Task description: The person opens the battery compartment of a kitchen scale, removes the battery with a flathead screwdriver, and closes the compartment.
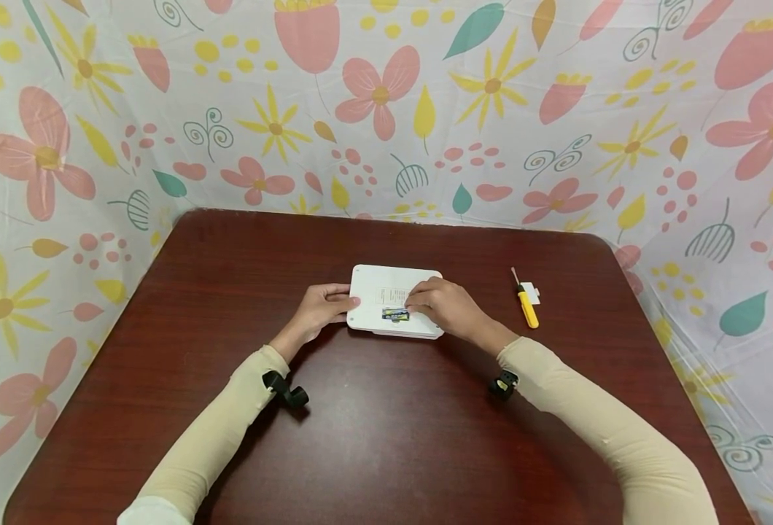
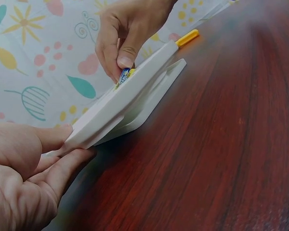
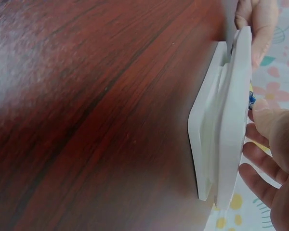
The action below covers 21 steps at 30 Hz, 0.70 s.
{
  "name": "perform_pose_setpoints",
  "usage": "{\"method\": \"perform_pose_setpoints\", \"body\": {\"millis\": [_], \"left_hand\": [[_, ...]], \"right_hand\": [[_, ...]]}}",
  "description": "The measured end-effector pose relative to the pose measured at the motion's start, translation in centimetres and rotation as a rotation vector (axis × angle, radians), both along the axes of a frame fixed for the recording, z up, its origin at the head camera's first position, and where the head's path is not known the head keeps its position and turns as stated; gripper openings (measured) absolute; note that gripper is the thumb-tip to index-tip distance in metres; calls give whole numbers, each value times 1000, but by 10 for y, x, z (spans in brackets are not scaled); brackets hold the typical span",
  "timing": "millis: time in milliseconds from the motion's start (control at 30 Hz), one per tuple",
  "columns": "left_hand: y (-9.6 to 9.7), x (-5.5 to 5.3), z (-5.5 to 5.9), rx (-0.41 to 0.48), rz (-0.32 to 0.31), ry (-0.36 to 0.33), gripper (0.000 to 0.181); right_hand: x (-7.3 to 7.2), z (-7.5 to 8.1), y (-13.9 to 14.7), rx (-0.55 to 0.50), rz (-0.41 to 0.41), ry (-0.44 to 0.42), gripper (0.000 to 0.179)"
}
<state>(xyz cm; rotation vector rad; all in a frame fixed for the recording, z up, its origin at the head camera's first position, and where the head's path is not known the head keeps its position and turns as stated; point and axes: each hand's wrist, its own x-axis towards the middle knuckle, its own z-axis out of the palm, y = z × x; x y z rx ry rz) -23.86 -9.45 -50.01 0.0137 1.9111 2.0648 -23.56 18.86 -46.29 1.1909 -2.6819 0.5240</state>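
Observation:
A flat white device (image 1: pixel 368 283) with rounded corners lies on the table, its labelled side up. My left hand (image 1: pixel 319 312) grips its left edge, thumb on top and fingers underneath. Blue, green and yellow batteries (image 1: pixel 396 315) show in an opening near its front edge. My right hand (image 1: pixel 451 308) is over the right part of the device. In the left wrist view, its thumb and fingers pinch the end of a battery (image 2: pixel 123 77) standing out of the surface. The device's layered side (image 3: pixel 233 118) shows in the right wrist view, where the battery is mostly hidden.
To the right lies a screwdriver (image 1: pixel 528 309) with a yellow handle, beside a small white cover (image 1: pixel 531 292). The dark reddish-brown table (image 1: pixel 373 437) meets a flower-printed curtain (image 1: pixel 380 168) at the back and sides.

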Motion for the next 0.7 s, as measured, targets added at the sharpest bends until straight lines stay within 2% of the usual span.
{"method": "perform_pose_setpoints", "body": {"millis": [300,700], "left_hand": [[-1,0,-1,20,-12,17,43],[-1,1,0,12,-15,19,44]], "right_hand": [[2,-1,1,10,44,19,12],[2,-1,0,3,57,33,14]]}}
